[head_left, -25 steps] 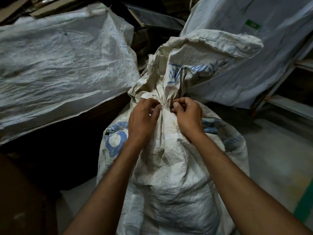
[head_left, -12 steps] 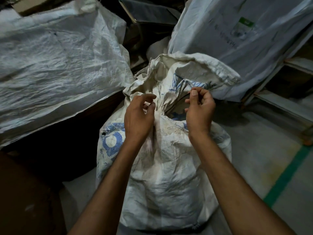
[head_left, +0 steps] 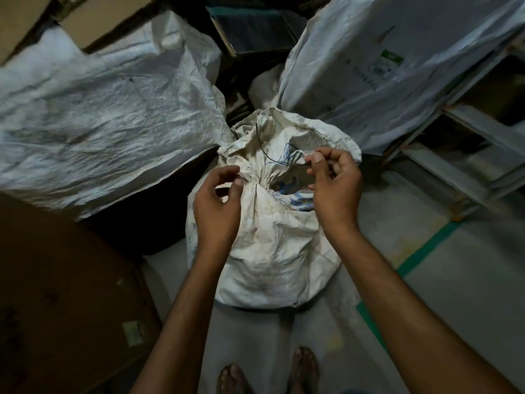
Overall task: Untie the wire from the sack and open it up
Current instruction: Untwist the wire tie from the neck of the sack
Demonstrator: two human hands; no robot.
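The dirty white woven sack (head_left: 267, 251) with blue print stands on the floor in front of me, its neck still gathered. A thin dark wire (head_left: 267, 156) curves loosely across the crumpled top flap, no longer wound tight round the neck. My right hand (head_left: 335, 189) pinches one end of the wire between thumb and forefinger, to the right of the neck. At the left side of the neck my left hand (head_left: 218, 203) grips the bunched fabric with its fingertips. A small dark gap shows in the sack's mouth beside the neck.
A big white sack (head_left: 99, 109) lies on the left and another (head_left: 383, 66) leans at the back right. A brown cardboard box (head_left: 56, 280) fills the lower left. A metal rack (head_left: 468, 155) stands to the right, green floor tape (head_left: 426, 248) runs diagonally, and my sandalled feet (head_left: 235, 379) show below.
My right hand left the neck and drew the wire out to the right, so the wire now hangs loose. The neck has slackened. The view has tilted down.
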